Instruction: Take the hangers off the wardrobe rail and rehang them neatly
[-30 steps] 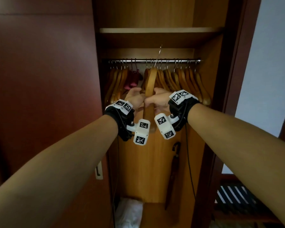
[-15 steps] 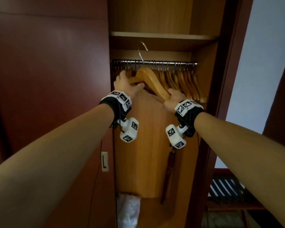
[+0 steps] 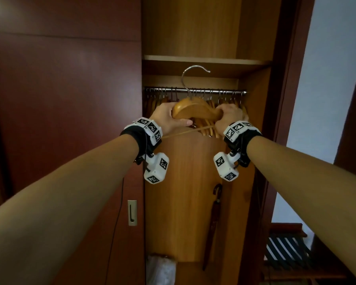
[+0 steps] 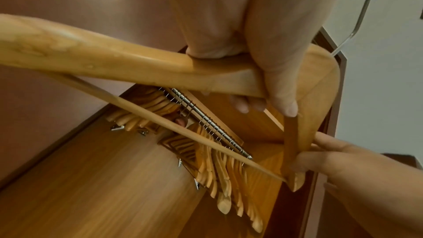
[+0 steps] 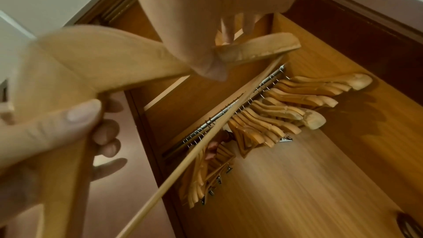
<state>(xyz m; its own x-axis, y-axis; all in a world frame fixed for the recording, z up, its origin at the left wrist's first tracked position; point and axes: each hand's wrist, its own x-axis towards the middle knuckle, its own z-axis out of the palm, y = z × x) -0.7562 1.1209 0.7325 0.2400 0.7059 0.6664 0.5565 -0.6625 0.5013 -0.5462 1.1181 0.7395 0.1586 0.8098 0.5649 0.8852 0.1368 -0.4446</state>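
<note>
Both hands hold one wooden hanger (image 3: 195, 112) off the rail (image 3: 195, 90), its hook (image 3: 190, 79) above the rail. The left hand (image 3: 169, 118) wraps one shoulder; the right hand (image 3: 228, 118) grips the other end. The wrist views alone show the thin crossbar (image 4: 183, 128). The remaining hangers (image 5: 286, 104) hang bunched, apparently in two clusters.
</note>
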